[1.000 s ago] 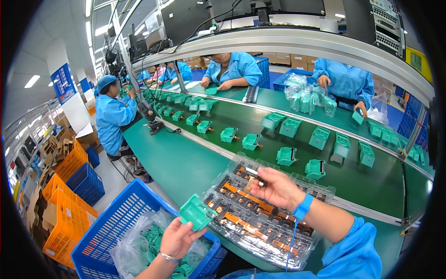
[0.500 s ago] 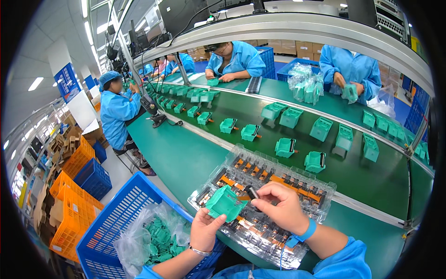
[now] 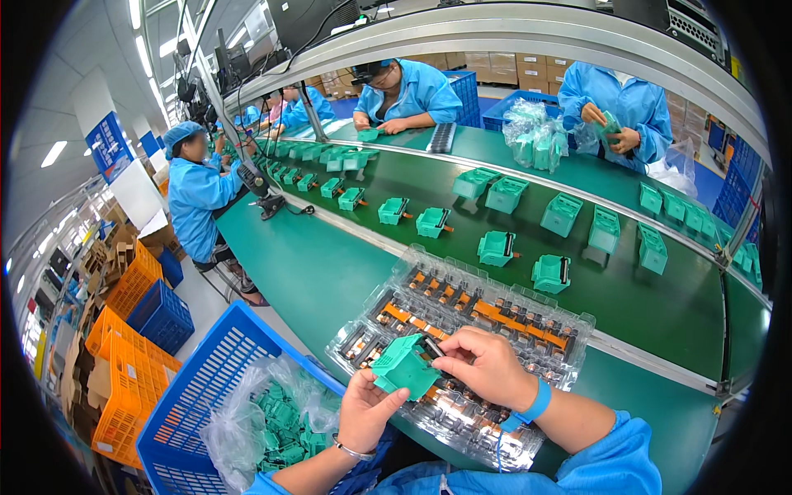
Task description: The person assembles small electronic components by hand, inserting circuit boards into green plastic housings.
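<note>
My left hand (image 3: 367,412) is closed on the lower left side of a green plastic housing (image 3: 404,369), which is tilted. At the housing's upper right edge, my right hand (image 3: 487,367) pinches a small black strip-like part (image 3: 429,348) against it. Whether the part is seated cannot be told, because the fingers partly cover it. Beneath both hands lies a clear plastic tray (image 3: 474,437) of black parts with orange ribbon strips (image 3: 396,315). A blue band with a cord circles my right wrist.
Beyond the tray runs a green conveyor (image 3: 652,318) carrying rows of green housings (image 3: 551,274). A blue crate (image 3: 239,326) at my left holds bagged green pieces (image 3: 285,421). Co-workers in blue (image 3: 410,97) work across the line and at far left. An aluminium frame (image 3: 495,37) spans overhead.
My right hand has brought the black part down and left against the green housing, which has turned slightly. The whole view has shifted a little. A co-worker at far right has raised a green piece.
</note>
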The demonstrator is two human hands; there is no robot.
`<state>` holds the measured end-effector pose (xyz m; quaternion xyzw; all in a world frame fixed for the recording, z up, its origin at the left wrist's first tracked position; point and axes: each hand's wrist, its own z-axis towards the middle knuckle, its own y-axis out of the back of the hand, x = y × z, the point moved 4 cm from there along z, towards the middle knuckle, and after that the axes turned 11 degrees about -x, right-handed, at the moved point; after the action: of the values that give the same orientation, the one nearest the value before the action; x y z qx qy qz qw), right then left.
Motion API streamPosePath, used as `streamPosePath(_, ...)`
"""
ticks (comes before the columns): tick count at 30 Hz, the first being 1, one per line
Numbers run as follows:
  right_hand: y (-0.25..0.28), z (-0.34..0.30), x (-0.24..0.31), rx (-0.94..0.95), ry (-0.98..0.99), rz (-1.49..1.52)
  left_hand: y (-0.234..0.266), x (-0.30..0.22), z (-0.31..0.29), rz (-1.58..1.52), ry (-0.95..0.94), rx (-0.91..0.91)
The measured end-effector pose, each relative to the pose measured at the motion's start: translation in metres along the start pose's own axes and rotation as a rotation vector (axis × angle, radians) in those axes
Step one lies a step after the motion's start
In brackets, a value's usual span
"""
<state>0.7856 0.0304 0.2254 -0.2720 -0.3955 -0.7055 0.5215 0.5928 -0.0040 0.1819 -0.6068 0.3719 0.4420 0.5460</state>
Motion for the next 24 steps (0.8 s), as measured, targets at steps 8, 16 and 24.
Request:
streamPosePath(8, -0.008, -0.007, -0.029, 0.115, -0.437, 0.442, 0.002, 0.003, 0.0, -0.036, 0.026, 0.028)
streamPosePath(16, -0.006, -0.011, -0.033, 0.155, -0.324, 0.279, -0.002, 0.003, -0.005, -0.019, -0.011, 0.068)
streamPosePath(24, -0.005, -0.015, -0.028, 0.203, -0.437, 0.337, -0.008, 0.0, -0.012, 0.039, -0.062, 0.092)
